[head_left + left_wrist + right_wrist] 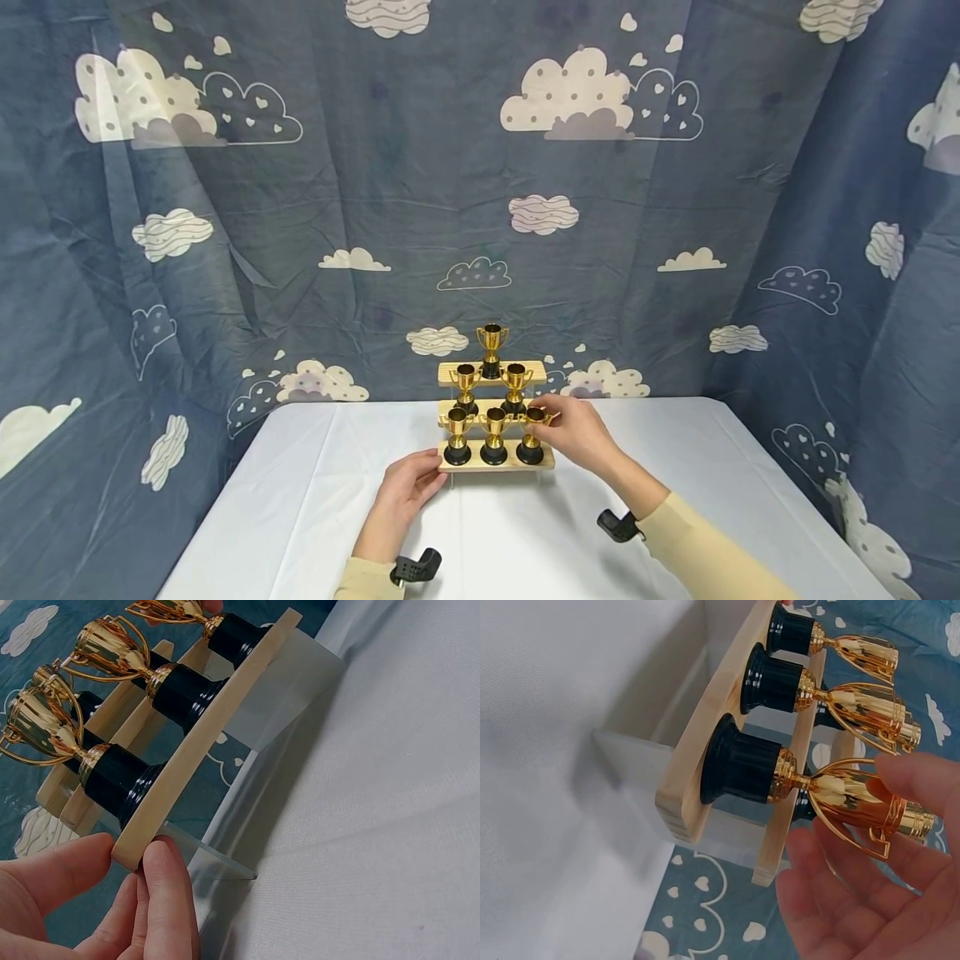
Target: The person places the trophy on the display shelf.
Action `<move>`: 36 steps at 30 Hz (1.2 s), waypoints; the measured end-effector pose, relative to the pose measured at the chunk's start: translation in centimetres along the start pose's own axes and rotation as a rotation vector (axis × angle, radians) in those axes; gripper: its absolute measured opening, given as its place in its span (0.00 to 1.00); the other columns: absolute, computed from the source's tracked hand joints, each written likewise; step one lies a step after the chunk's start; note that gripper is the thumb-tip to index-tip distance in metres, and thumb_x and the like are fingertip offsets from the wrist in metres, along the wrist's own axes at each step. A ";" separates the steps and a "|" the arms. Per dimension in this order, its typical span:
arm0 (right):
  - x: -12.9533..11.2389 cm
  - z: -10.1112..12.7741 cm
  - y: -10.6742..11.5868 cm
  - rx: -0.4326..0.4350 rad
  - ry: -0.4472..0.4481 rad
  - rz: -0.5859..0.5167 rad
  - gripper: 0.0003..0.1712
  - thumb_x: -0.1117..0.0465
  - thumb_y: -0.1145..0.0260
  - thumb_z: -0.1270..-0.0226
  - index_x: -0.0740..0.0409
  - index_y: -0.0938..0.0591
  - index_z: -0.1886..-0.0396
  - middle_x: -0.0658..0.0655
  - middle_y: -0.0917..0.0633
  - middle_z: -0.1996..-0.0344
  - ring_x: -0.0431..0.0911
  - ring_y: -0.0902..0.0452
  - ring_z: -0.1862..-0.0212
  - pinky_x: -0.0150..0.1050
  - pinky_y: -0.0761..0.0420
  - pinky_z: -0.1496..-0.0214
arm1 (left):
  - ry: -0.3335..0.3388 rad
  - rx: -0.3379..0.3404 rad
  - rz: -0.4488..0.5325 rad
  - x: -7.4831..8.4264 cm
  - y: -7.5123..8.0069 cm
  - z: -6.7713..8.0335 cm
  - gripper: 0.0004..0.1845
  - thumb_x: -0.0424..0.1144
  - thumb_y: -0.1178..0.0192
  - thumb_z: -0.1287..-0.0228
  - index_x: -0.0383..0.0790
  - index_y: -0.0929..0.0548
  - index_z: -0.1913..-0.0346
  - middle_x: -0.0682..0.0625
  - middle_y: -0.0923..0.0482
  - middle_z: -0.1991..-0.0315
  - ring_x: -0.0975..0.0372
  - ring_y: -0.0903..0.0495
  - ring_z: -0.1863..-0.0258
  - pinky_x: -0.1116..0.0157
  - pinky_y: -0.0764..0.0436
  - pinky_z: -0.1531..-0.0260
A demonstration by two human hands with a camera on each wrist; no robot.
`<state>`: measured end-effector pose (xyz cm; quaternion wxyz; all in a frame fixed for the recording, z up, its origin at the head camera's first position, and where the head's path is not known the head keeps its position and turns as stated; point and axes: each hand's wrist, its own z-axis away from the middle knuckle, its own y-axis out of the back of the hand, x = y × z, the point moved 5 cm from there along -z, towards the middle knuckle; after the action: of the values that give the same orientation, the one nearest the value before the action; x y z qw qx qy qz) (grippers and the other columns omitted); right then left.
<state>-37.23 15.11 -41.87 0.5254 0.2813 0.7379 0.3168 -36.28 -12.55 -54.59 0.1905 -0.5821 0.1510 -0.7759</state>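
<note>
A three-tier wooden display stand (pixel 497 468) holds small gold trophies on black bases. One trophy (pixel 491 346) is on the top tier, two are on the middle and three on the bottom. My left hand (pixel 408 490) pinches the left end of the bottom shelf (pixel 196 754), thumb above and fingers below. At the other end, my right hand (pixel 577 432) holds the front right trophy (pixel 847 796) by its cup, thumb on the near side and fingers curled behind. That trophy's base (pixel 739 765) sits upright on the shelf beside the middle trophy (pixel 493 437).
Clear side panels (pixel 289 686) prop up the stand on a white-covered table (pixel 315 500). Close behind hangs a blue curtain (pixel 420 183) with cloud prints, which also closes in both sides. Each wrist wears a black camera (pixel 417 567).
</note>
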 end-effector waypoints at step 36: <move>1.0 3.8 2.9 0.033 0.047 0.114 0.24 0.52 0.24 0.41 0.47 0.16 0.44 0.45 0.14 0.64 0.41 0.18 0.63 0.43 0.18 0.62 | -0.032 0.028 0.005 0.2 -0.1 0.2 0.21 0.30 0.42 0.31 0.19 0.27 0.40 0.42 0.16 0.62 0.59 0.16 0.65 0.64 0.14 0.57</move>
<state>-33.65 18.34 -41.18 0.4841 0.3240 0.7380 0.3406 -36.10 -12.51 -54.32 0.2029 -0.5912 0.1386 -0.7682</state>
